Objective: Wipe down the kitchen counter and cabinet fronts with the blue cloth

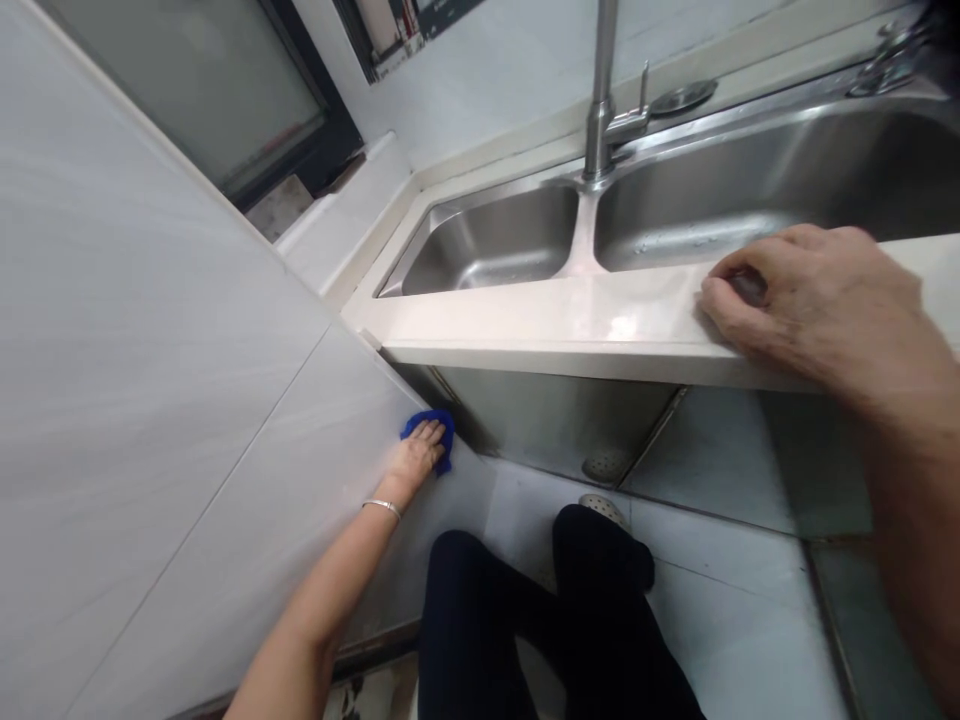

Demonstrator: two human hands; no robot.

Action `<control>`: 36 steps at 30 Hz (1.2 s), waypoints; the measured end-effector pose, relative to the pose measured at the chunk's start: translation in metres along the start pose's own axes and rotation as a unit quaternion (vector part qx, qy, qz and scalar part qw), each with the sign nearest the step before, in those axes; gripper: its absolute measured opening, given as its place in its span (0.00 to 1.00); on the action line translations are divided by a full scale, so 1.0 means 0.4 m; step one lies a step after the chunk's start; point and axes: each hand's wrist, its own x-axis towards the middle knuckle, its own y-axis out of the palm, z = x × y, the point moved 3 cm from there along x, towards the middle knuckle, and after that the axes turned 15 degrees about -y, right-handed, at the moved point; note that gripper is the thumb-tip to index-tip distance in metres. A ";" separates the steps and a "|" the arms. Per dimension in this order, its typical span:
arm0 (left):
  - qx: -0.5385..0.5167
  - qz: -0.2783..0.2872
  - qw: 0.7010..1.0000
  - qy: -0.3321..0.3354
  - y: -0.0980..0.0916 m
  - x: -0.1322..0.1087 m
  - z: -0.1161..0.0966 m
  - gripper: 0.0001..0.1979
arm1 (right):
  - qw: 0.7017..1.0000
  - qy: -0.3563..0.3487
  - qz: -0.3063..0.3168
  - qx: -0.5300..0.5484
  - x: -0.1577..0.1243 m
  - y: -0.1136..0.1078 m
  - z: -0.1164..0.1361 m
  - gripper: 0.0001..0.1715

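Observation:
My left hand [417,455], with a silver bracelet [382,506] at the wrist, presses a blue cloth [444,432] against the pale tiled wall [315,440], low down and close to the cabinet. Its fingers lie straight over the cloth, whose edges show around them. On the front edge of the white countertop [540,320] rests my right hand [817,285], curled into a loose fist. A small gap shows between its thumb and forefinger, with nothing visible in it; the other fingertips are hidden.
A steel double sink [586,225] with an upright faucet [598,130] is set into the counter. Glossy cabinet doors [555,420] stand below. My dark-trousered knees [480,600] are bent over the tiled floor [727,620]. A dark-framed window [315,110] is at upper left.

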 end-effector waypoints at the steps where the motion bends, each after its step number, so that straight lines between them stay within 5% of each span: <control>1: 0.001 -0.010 1.000 -0.003 -0.020 0.003 0.010 0.11 | 1.000 -0.005 0.001 0.003 0.001 0.002 -0.002 0.18; 9: 0.014 -0.118 0.993 -0.015 -0.256 0.006 0.121 0.14 | 0.999 -0.038 0.010 0.014 0.006 0.013 -0.018 0.17; 18: 0.073 -0.127 0.986 0.075 -0.486 -0.072 0.231 0.10 | 0.998 -0.052 -0.003 0.024 0.005 0.043 -0.034 0.21; 30: 0.068 -0.324 0.943 -0.047 -0.925 -0.186 0.448 0.22 | 0.995 -0.089 -0.027 0.025 0.000 0.055 -0.038 0.22; 33: 0.019 -0.375 0.920 -0.107 -0.975 -0.198 0.461 0.19 | 0.995 -0.091 -0.031 0.022 0.001 0.052 -0.033 0.22; 36: -0.028 -0.405 0.901 -0.154 -0.969 -0.177 0.435 0.19 | 0.995 -0.092 -0.034 0.009 -0.001 0.048 -0.025 0.22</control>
